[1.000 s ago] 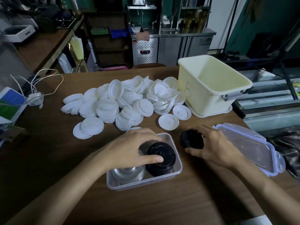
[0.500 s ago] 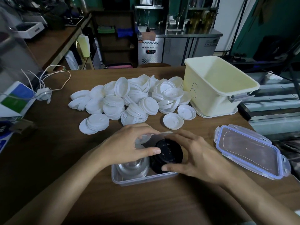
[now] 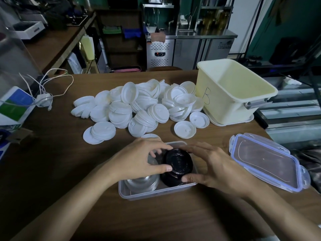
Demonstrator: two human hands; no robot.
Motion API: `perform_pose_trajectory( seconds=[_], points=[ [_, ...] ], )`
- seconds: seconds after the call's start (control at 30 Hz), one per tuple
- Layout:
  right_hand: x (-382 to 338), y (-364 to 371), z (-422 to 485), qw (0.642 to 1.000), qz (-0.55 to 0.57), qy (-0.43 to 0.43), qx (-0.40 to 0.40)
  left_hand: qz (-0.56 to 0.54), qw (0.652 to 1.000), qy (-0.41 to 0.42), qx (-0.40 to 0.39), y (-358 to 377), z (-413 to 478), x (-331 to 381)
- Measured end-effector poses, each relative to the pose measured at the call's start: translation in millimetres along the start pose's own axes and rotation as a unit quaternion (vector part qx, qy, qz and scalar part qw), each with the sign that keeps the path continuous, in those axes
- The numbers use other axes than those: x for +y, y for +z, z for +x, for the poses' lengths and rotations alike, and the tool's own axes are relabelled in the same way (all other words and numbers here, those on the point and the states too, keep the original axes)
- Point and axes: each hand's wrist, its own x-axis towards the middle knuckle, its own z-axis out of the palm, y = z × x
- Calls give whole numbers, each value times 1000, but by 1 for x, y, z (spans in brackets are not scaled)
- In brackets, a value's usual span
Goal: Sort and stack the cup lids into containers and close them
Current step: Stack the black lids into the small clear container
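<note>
Black plastic, head view: a stack of round black plastic cup lids [image 3: 178, 164] sits in the right half of the clear rectangular plastic container [image 3: 156, 193], lower centre of frame, on the brown wooden surface [image 3: 52, 162]. A stack of clear plastic lids [image 3: 142, 183] fills the left half, just beside the black one; can't tell if they touch.

The left hand [image 3: 139, 159] has its fingers curled over the black stack's far-left edge, thumb on the near rim. The right hand [image 3: 215, 167] mirrors it, thumb low on the near side and fingers arched over the far right. Both grip the same stack by the rim, nothing else held.

Handling guess: lids are light, thin, springy and smooth, so the nested stack likely tilts or slides apart if squeezed at one point. Best held at opposite rim edges, pressed straight down.

The loose pile of white plastic lids [image 3: 139, 108] lies mid-frame, unsorted. The cream rectangular plastic tub [image 3: 231, 94] stands upper right. The clear blue-edged snap lid [image 3: 265, 160] lies right of the container, well apart, so it's not closed yet.
</note>
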Motion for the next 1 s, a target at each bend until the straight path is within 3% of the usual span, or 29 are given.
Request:
perform_pose_trajectory(
  seconds=[1.0],
  points=[
    [8, 15, 13, 999, -19, 46, -10, 30, 996, -79, -16, 16, 6, 7]
  ],
)
